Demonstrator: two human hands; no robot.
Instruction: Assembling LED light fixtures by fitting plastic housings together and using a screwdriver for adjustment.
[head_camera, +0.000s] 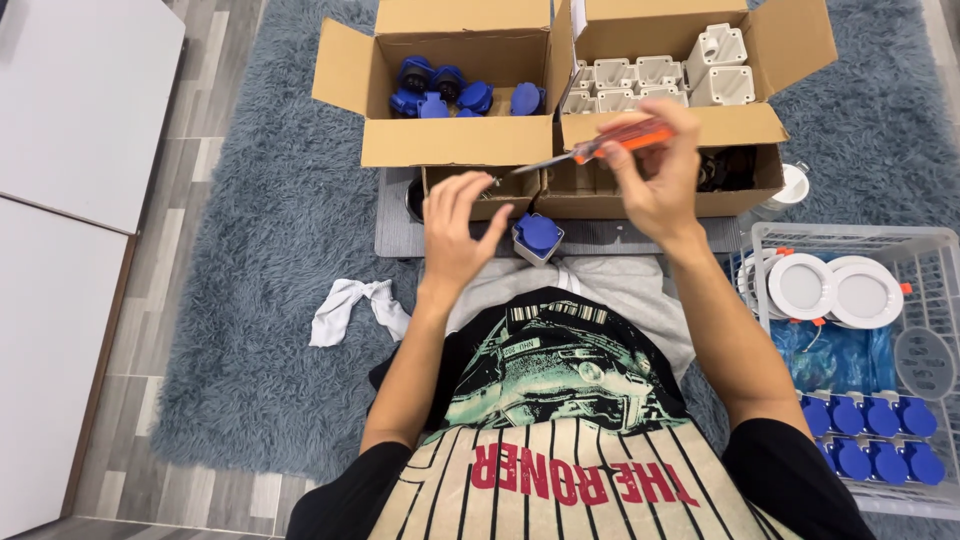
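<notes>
My right hand (655, 175) grips an orange-handled screwdriver (610, 143), its metal shaft pointing left toward my left hand (455, 225). The left hand's fingers are pinched together near the screwdriver tip, seemingly on something very small that I cannot make out. A grey socket box with a blue lid (538, 237) sits on my lap just below and between the two hands.
Two open cardboard boxes stand ahead: the left one (455, 140) holds blue socket parts, the right one (745, 125) white housings. A white wire basket (925, 260) at right holds round white lamps and blue-lidded sockets. A white cloth (352, 305) lies on the grey rug.
</notes>
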